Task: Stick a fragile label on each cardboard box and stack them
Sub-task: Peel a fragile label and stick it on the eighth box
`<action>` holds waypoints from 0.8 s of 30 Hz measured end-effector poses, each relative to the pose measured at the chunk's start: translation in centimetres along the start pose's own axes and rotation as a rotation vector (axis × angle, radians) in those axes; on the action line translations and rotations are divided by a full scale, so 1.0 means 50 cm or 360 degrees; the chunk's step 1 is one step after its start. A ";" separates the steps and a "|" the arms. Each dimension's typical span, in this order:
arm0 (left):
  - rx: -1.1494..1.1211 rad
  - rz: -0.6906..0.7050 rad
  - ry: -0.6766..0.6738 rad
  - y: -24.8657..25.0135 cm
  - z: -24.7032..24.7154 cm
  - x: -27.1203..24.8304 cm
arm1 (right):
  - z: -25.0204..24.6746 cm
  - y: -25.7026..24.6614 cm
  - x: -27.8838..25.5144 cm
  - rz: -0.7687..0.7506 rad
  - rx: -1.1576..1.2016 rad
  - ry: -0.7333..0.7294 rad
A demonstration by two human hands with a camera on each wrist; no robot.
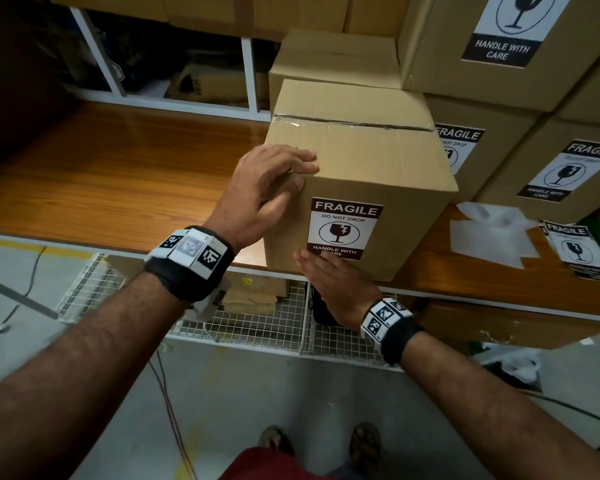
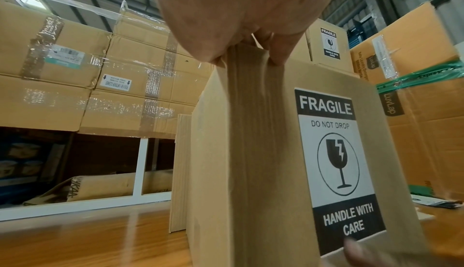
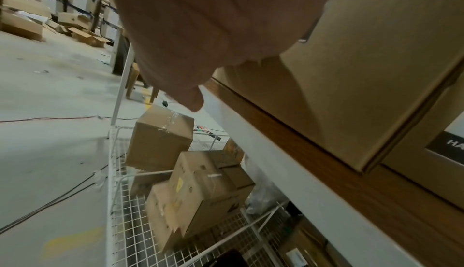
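Note:
A taped cardboard box (image 1: 361,150) stands at the near edge of the wooden table (image 1: 118,174), with a fragile label (image 1: 343,230) stuck on its front face. My left hand (image 1: 284,174) grips the box's near top-left corner, fingers over the top and thumb on the front. My right hand (image 1: 329,282) lies flat with straight fingers against the lower front face, its tips touching the label's bottom edge. The left wrist view shows the label (image 2: 336,162) close up below my left hand (image 2: 238,13). In the right wrist view, my right palm (image 3: 200,33) is beside the box (image 3: 364,63).
Labelled boxes (image 1: 568,174) are stacked at the right, with another on top (image 1: 499,36). A plain box (image 1: 333,60) stands just behind. Loose labels (image 1: 575,251) and white backing paper (image 1: 492,233) lie on the table's right. A wire basket (image 1: 257,323) with boxes sits below the table edge.

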State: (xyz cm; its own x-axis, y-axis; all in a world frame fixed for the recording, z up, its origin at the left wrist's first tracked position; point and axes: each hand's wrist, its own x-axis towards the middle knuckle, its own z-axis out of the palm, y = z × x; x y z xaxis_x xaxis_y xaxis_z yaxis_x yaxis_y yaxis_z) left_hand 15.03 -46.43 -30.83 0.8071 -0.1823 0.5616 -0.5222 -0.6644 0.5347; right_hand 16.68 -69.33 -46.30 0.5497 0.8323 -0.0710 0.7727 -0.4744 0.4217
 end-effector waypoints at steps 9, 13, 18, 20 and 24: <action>-0.0024 0.0021 0.0065 0.000 0.009 0.000 | -0.094 0.045 -0.020 0.0059 0.0106 0.0525; -0.0005 -0.0003 0.0063 0.002 0.010 0.000 | -0.055 0.050 0.005 0.0080 0.0042 0.0167; 0.0054 -0.0008 0.0076 0.004 0.014 0.001 | 0.003 0.008 -0.047 -0.0066 0.0050 -0.0042; 0.0101 0.0035 0.0097 0.005 0.021 0.001 | -0.016 0.013 -0.076 -0.0070 0.0167 0.0159; 0.0123 0.0018 0.0157 0.003 0.036 0.001 | -0.091 0.099 -0.115 0.0081 0.0209 0.0610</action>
State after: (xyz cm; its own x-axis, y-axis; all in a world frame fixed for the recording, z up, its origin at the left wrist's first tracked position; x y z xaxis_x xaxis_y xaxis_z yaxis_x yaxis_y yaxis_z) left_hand 15.49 -47.86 -31.84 0.7682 -0.1203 0.6289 -0.5053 -0.7172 0.4800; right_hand 15.87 -75.16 -39.68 0.4496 0.8415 0.2994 0.7950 -0.5298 0.2953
